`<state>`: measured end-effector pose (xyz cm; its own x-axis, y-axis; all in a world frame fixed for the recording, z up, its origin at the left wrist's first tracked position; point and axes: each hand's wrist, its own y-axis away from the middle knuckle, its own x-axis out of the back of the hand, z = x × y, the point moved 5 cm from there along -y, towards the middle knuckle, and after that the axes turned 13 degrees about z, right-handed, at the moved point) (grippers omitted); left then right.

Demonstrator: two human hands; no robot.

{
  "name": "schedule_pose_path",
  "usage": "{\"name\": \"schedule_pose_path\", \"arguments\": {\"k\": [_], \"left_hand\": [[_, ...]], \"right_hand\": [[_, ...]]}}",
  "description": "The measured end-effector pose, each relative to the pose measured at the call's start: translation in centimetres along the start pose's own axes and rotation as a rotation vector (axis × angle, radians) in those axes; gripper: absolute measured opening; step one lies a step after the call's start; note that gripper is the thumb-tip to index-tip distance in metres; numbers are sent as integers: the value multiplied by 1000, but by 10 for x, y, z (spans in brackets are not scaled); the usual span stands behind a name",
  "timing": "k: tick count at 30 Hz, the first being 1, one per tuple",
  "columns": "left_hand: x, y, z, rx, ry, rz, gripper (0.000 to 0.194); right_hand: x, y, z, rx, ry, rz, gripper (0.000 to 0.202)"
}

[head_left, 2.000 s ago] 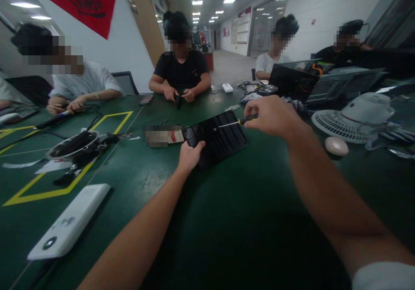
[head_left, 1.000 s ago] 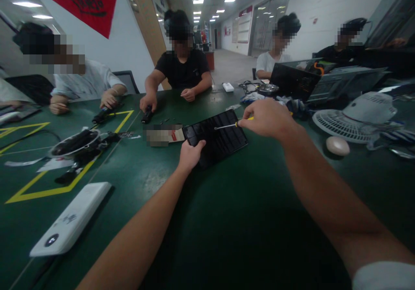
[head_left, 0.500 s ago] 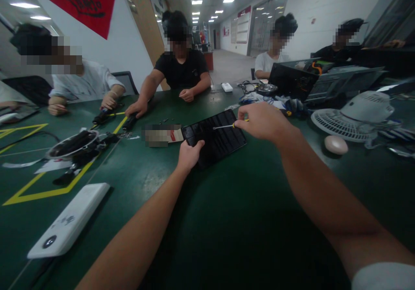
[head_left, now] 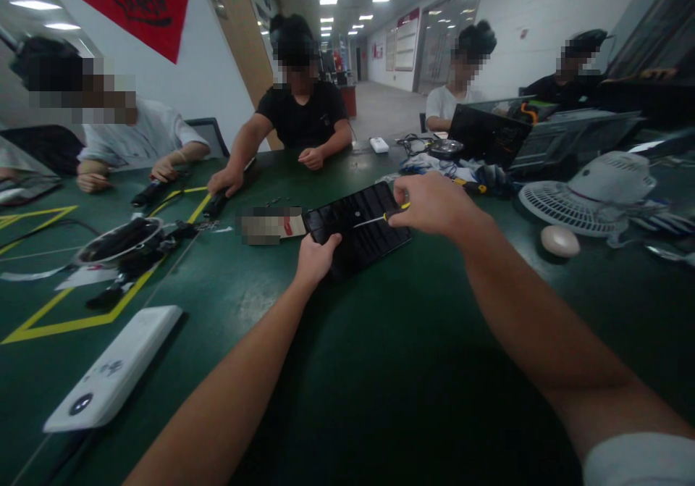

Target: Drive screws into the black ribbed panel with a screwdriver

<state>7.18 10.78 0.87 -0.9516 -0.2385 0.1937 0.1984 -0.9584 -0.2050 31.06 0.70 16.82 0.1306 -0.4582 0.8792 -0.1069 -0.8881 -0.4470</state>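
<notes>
A flat black panel [head_left: 374,243] with a glossy, ribbed face lies tilted at the middle of the green table [head_left: 337,370]. My left hand [head_left: 318,256] grips its lower left edge, thumb on top. In my right hand [head_left: 428,200], closed above the panel's right side, is a screwdriver [head_left: 372,221] with a yellow and dark handle. Its thin metal shaft points left over the panel; whether the tip touches the surface cannot be made out. A small beige box [head_left: 271,226] with a red mark lies against the panel's left end.
A white power bank [head_left: 116,370] lies at the front left, with black gear [head_left: 130,254] behind it. To the right are a white fan [head_left: 586,193] and a pale oval object [head_left: 560,241]. Several people sit around the far side, near an open computer case [head_left: 570,138].
The screwdriver's shaft has tilted, its handle end slightly lower and further left, along with my right hand. My left hand still holds the panel. At the far left, a person's hand has shifted left with a black object.
</notes>
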Motion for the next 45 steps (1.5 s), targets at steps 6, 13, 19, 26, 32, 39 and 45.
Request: {"name": "schedule_pose_path", "arguments": {"k": [6, 13, 19, 26, 32, 39, 45], "left_hand": [[1, 4, 6, -2, 11, -18, 34], [2, 4, 8, 19, -15, -26, 32], [1, 4, 6, 16, 1, -26, 33], [2, 2, 6, 17, -18, -19, 31], [1, 1, 1, 29, -7, -25, 35], [1, 2, 2, 31, 9, -27, 35], [3, 4, 6, 43, 8, -20, 33]], "right_hand": [[12, -2, 10, 63, -28, 35, 21], [16, -4, 13, -14, 5, 102, 21], [15, -2, 9, 12, 24, 114, 26], [16, -3, 11, 37, 25, 128, 26], [14, -4, 11, 60, 27, 114, 27], [10, -5, 11, 64, 41, 117, 30], [11, -4, 9, 91, 34, 120, 27]]}}
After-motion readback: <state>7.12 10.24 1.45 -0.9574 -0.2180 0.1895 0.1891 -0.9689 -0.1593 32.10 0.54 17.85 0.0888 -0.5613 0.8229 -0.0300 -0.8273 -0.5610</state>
